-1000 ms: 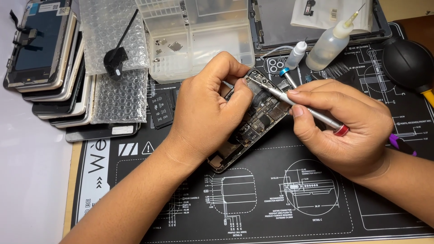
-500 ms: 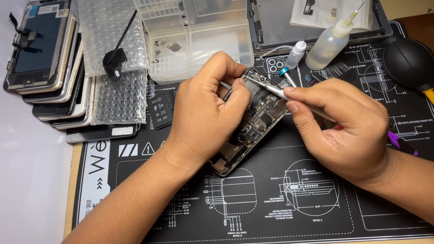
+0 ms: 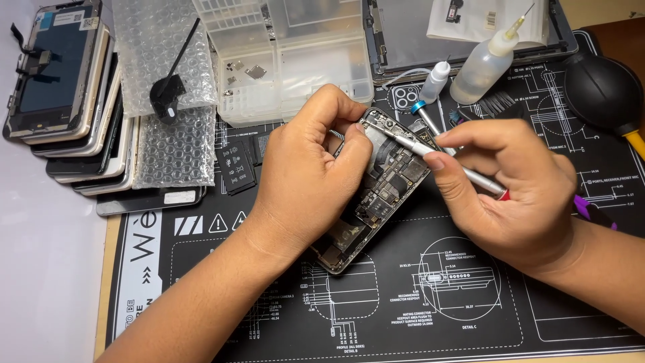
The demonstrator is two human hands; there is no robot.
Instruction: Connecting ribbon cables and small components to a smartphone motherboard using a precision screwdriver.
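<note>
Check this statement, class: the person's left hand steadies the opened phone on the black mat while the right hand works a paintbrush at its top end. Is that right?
Not quite. The right hand holds a slim silver screwdriver, not a paintbrush, with its tip at the top end of the opened phone. The rest stands: the left hand steadies the phone on the black mat. The head view shows this.

A black rubber work mat (image 3: 430, 316) printed with white line diagrams covers most of the surface. At the left edge the bare surface (image 3: 40, 282) shows pale lilac-white, smooth and matte. A narrow strip of tan wood (image 3: 102, 282) borders the mat on that side. At top right a dark reddish-brown wooden patch (image 3: 621, 40) is visible. Lighting is even and bright, with soft shadows.
</note>
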